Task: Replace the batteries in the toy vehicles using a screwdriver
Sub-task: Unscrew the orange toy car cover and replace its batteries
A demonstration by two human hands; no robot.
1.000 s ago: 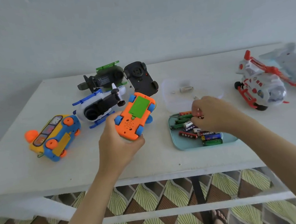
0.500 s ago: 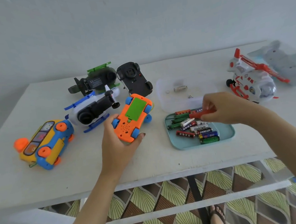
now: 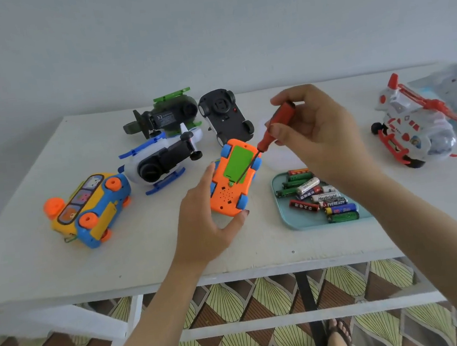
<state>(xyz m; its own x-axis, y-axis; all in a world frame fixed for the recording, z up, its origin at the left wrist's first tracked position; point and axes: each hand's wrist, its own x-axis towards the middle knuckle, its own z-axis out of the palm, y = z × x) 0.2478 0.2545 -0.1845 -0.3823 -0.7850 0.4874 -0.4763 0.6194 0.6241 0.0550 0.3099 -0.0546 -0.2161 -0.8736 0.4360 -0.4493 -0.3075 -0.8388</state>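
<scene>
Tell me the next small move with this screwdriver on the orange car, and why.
Probably seat the tip in the small screw at the near end of the green cover and start turning. The right hand pinches the red screwdriver, its shaft slanting down across that cover, tip close to the screw, while the left hand holds the upturned orange car. The cover looks closed.

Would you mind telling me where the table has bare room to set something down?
Free: the near strip of the table in front of the yellow bus and the battery tray, and the stretch between that tray and the red-and-white helicopter. Crowded: the middle back, where the green helicopter, black car and blue-and-white helicopter huddle.
</scene>
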